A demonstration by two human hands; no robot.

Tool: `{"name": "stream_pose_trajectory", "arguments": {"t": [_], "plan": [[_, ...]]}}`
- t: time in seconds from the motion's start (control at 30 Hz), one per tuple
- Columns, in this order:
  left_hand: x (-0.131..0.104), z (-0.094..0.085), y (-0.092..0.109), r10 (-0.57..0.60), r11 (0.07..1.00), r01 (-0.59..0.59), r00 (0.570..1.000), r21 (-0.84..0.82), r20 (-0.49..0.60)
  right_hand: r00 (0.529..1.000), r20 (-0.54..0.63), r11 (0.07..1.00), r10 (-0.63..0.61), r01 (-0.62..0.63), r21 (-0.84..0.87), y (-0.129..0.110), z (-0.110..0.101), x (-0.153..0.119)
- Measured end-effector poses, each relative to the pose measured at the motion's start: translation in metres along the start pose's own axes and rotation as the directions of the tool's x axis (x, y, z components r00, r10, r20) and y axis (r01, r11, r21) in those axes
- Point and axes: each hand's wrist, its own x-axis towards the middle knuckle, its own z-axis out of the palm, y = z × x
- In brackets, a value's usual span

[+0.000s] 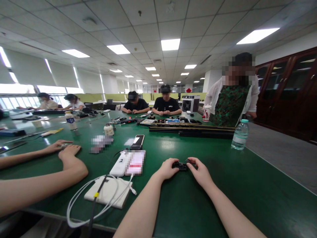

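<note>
Left hand (169, 169) and right hand (198, 169) are holding a black part (182, 166) over the tabletop (252, 188)
The left hand is gripping the part's left end; the right hand is pinching a small dark piece (188, 161) at the right end. The part's long axis is running crosswise, left to right between the hands; its front is not showing clearly. A clear bottle (240, 136) with a teal cap is standing upright near the right edge; a white bottle (70, 121) and a squat white jar (109, 130) are standing farther left, their walls hiding any contents. Green surface is stretching from the right hand to the tabletop's right edge
</note>
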Motion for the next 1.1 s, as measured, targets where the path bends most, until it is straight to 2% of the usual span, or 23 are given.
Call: {"name": "stream_pose_trajectory", "arguments": {"t": [0.27, 0.43, 0.7, 0.93, 1.1], "plan": [[-0.002, -0.003, 0.004, -0.012, 1.0, 0.012, 1.0, 0.027, 0.015, 0.983, -0.131, 0.961, 0.127, -0.09, 0.262, 0.01, -0.002, 0.008], [-0.002, -0.003, 0.004, -0.012, 0.999, 0.012, 1.0, 0.034, 0.01, 0.966, -0.169, 0.93, 0.198, -0.13, 0.343, 0.012, -0.005, 0.01], [0.0, -0.002, 0.001, 0.009, 0.999, -0.009, 1.0, 0.038, 0.016, 0.926, -0.193, 0.876, 0.324, -0.217, 0.431, 0.011, -0.007, 0.011], [0.0, -0.002, 0.003, -0.01, 0.999, 0.009, 1.0, 0.03, 0.02, 0.907, -0.206, 0.849, 0.367, -0.237, 0.472, 0.014, -0.009, 0.011], [0.0, -0.003, 0.002, -0.008, 0.999, 0.008, 1.0, 0.033, 0.024, 0.894, -0.19, 0.785, 0.406, -0.234, 0.574, 0.016, -0.009, 0.011]]}}
